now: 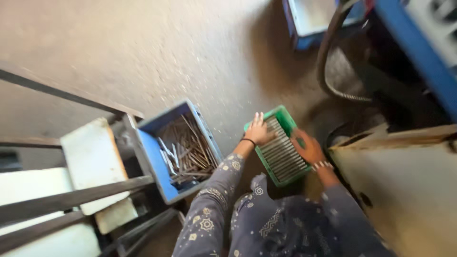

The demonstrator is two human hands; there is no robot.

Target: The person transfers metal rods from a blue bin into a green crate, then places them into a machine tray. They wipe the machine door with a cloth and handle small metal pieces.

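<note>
Blue machine [419,43] cut off at top right.

The person wears loose grey-blue clothing printed with pale geometric and floral motifs, the long sleeves reaching to the wrists. A thin dark band circles the wrist of the left hand [259,131]. A pale patterned bracelet sits at the wrist of the right hand [308,148]. Both hands are bare, without gloves.

Workshop, dusty concrete floor [157,52], crates of metal rods [188,150], blue machine frame [419,52]
</note>
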